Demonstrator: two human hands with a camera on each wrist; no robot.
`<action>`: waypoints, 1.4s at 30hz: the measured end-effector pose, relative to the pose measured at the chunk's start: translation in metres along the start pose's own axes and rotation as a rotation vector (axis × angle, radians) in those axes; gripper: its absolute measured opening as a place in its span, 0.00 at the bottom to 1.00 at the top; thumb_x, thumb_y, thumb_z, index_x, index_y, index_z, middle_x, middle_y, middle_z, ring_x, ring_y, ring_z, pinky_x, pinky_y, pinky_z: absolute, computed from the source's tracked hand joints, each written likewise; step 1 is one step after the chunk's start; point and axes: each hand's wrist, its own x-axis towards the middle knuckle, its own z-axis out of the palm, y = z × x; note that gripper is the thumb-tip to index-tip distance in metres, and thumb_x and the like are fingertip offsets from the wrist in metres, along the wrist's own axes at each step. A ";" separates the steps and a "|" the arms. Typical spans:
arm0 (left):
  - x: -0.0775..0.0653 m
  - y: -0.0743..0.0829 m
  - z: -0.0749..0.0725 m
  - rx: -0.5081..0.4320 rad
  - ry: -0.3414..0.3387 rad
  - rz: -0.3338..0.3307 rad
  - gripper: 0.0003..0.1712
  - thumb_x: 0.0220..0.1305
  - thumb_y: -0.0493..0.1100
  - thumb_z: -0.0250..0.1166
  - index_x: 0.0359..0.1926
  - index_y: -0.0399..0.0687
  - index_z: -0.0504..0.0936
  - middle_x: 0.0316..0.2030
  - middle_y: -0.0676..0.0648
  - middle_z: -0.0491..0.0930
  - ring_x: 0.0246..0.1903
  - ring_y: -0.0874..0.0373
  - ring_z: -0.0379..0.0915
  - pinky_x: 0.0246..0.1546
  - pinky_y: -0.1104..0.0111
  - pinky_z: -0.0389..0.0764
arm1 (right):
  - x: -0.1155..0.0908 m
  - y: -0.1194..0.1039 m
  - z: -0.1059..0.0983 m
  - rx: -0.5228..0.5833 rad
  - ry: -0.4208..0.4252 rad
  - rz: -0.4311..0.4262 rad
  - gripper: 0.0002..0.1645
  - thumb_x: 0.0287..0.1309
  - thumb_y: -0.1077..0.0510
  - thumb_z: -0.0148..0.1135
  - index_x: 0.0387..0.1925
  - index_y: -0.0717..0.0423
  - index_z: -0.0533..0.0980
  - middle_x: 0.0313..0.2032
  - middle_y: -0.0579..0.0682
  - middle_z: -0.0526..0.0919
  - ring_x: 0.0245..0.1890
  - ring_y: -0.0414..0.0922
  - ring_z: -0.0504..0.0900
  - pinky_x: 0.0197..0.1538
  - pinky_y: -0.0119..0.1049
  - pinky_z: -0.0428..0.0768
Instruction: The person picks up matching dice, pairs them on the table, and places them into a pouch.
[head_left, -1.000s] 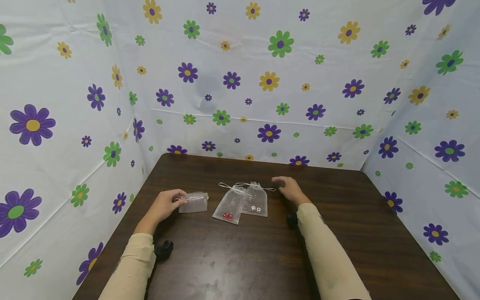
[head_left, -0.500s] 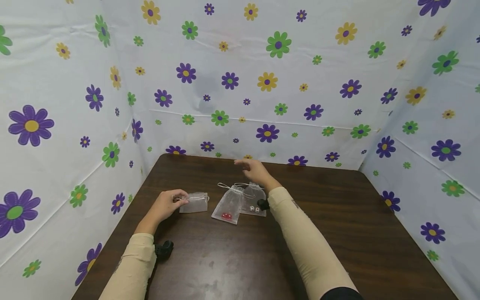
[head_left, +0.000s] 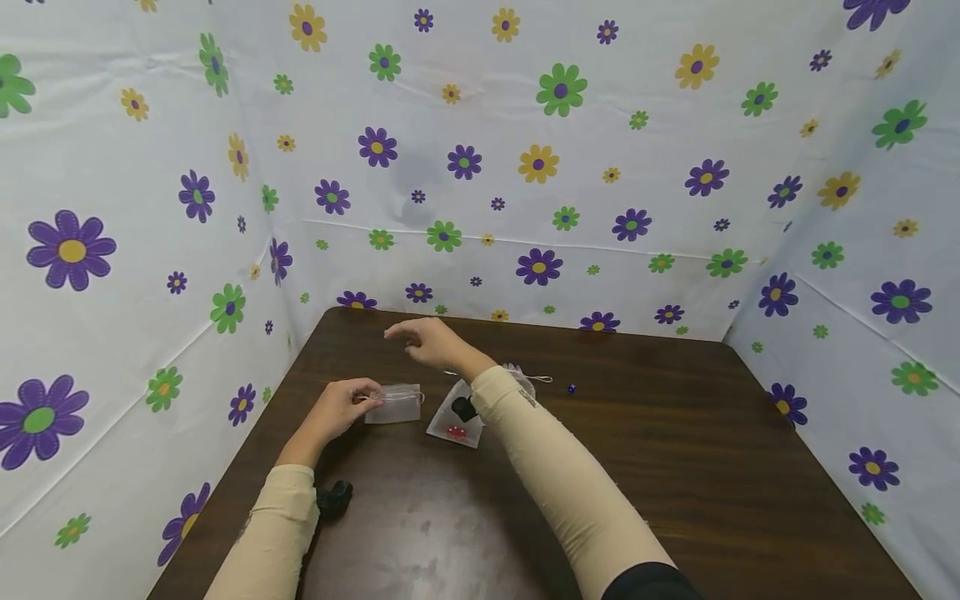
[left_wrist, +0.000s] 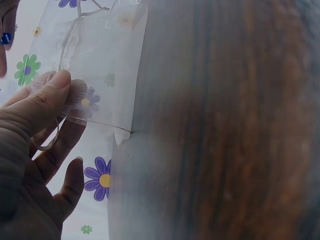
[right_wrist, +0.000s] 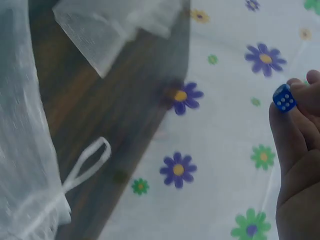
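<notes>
My left hand pinches the gathered top of a sheer white drawstring pouch between thumb and fingers. In the left wrist view this pouch is see-through, its cord hanging loose. My right hand is raised over the back of the table, above and to the right of the left hand. It pinches a blue die with white dots between thumb and finger. A second sheer pouch with red dice lies partly under my right forearm. That forearm hides most of a third pouch.
Another small blue die lies on the brown wooden table, right of the pouches. White flower-printed cloth hangs behind the table and on both sides.
My right hand has swept left from beside the pouches, crossing above them toward the left hand. A blue die now shows on the table to the right. My left hand keeps its hold.
</notes>
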 end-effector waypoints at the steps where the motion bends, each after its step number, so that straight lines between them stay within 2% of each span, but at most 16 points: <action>1: 0.000 0.000 0.000 -0.003 -0.002 0.003 0.06 0.62 0.36 0.72 0.39 0.48 0.87 0.36 0.50 0.87 0.40 0.49 0.85 0.39 0.56 0.84 | 0.000 -0.001 0.004 -0.011 -0.022 -0.005 0.24 0.69 0.71 0.57 0.63 0.56 0.77 0.60 0.52 0.82 0.21 0.39 0.67 0.36 0.28 0.70; 3: 0.002 -0.001 0.001 -0.007 -0.001 0.003 0.06 0.61 0.35 0.73 0.39 0.48 0.87 0.36 0.50 0.87 0.40 0.49 0.85 0.39 0.56 0.84 | 0.001 -0.002 0.012 -0.015 -0.062 -0.012 0.23 0.68 0.71 0.58 0.62 0.57 0.78 0.59 0.52 0.82 0.20 0.36 0.64 0.34 0.27 0.69; 6: 0.003 -0.001 0.002 -0.009 0.000 0.006 0.06 0.61 0.35 0.73 0.39 0.48 0.88 0.36 0.50 0.87 0.39 0.50 0.84 0.39 0.57 0.84 | 0.000 0.000 0.020 0.000 -0.100 -0.009 0.23 0.68 0.71 0.58 0.62 0.57 0.78 0.59 0.54 0.82 0.22 0.36 0.67 0.34 0.26 0.70; 10: 0.003 0.000 0.002 -0.014 0.001 0.004 0.05 0.62 0.35 0.72 0.39 0.47 0.88 0.36 0.50 0.88 0.39 0.50 0.84 0.38 0.57 0.84 | -0.003 0.000 0.020 0.004 -0.075 0.016 0.23 0.69 0.69 0.57 0.63 0.55 0.78 0.60 0.52 0.82 0.23 0.39 0.70 0.36 0.27 0.72; 14: 0.003 0.000 0.002 0.006 0.004 0.000 0.05 0.62 0.35 0.73 0.39 0.48 0.88 0.36 0.50 0.87 0.39 0.49 0.85 0.39 0.55 0.84 | -0.008 0.003 0.011 0.022 -0.027 0.042 0.22 0.71 0.68 0.56 0.63 0.54 0.78 0.61 0.51 0.81 0.41 0.44 0.83 0.46 0.31 0.77; 16: 0.002 0.000 0.002 0.015 0.007 -0.005 0.05 0.62 0.36 0.73 0.38 0.48 0.87 0.36 0.50 0.87 0.40 0.48 0.85 0.40 0.54 0.84 | -0.011 0.007 0.005 0.038 -0.005 0.065 0.22 0.71 0.68 0.56 0.63 0.56 0.77 0.61 0.52 0.81 0.55 0.46 0.82 0.54 0.33 0.77; 20: 0.000 0.000 0.002 0.031 0.014 -0.026 0.05 0.62 0.37 0.73 0.39 0.50 0.87 0.37 0.49 0.87 0.41 0.47 0.84 0.42 0.51 0.83 | -0.022 0.024 -0.010 0.051 0.044 0.120 0.22 0.71 0.69 0.55 0.63 0.58 0.77 0.62 0.53 0.80 0.62 0.48 0.78 0.64 0.38 0.74; 23: -0.001 -0.001 0.002 0.050 0.018 -0.034 0.05 0.62 0.37 0.73 0.39 0.50 0.87 0.38 0.47 0.87 0.41 0.47 0.84 0.41 0.51 0.83 | -0.034 0.044 -0.021 0.088 0.094 0.170 0.22 0.70 0.71 0.54 0.63 0.61 0.76 0.63 0.56 0.79 0.64 0.50 0.76 0.66 0.40 0.72; 28: -0.002 -0.003 0.002 0.068 0.028 -0.027 0.04 0.62 0.38 0.73 0.38 0.50 0.87 0.37 0.47 0.87 0.38 0.49 0.84 0.40 0.53 0.83 | -0.067 0.092 -0.034 0.176 0.178 0.297 0.23 0.69 0.73 0.53 0.63 0.64 0.75 0.63 0.60 0.78 0.65 0.55 0.75 0.66 0.45 0.72; 32: -0.002 -0.004 0.003 0.068 0.038 -0.024 0.05 0.61 0.37 0.73 0.37 0.50 0.87 0.36 0.47 0.87 0.36 0.51 0.83 0.37 0.54 0.83 | -0.108 0.140 -0.037 0.147 0.182 0.416 0.24 0.67 0.74 0.53 0.62 0.67 0.74 0.62 0.62 0.78 0.65 0.58 0.74 0.66 0.49 0.71; 35: 0.000 -0.005 0.004 0.068 0.034 -0.016 0.05 0.61 0.37 0.73 0.37 0.49 0.87 0.37 0.46 0.87 0.38 0.49 0.84 0.39 0.52 0.83 | -0.143 0.169 -0.039 0.119 0.176 0.529 0.24 0.64 0.76 0.53 0.61 0.69 0.75 0.62 0.64 0.77 0.65 0.61 0.73 0.66 0.54 0.71; 38: 0.001 -0.005 0.005 0.070 0.034 -0.018 0.05 0.61 0.37 0.74 0.38 0.49 0.87 0.38 0.45 0.88 0.39 0.48 0.84 0.41 0.51 0.83 | -0.171 0.186 -0.043 0.111 0.175 0.610 0.24 0.62 0.78 0.54 0.59 0.70 0.75 0.62 0.67 0.77 0.65 0.63 0.73 0.66 0.56 0.70; 42: 0.001 -0.005 0.005 0.071 0.041 -0.018 0.05 0.61 0.36 0.74 0.38 0.49 0.87 0.37 0.45 0.87 0.39 0.47 0.84 0.40 0.50 0.83 | -0.191 0.195 -0.045 0.172 0.139 0.638 0.25 0.63 0.78 0.57 0.61 0.71 0.74 0.65 0.68 0.73 0.67 0.64 0.70 0.67 0.56 0.69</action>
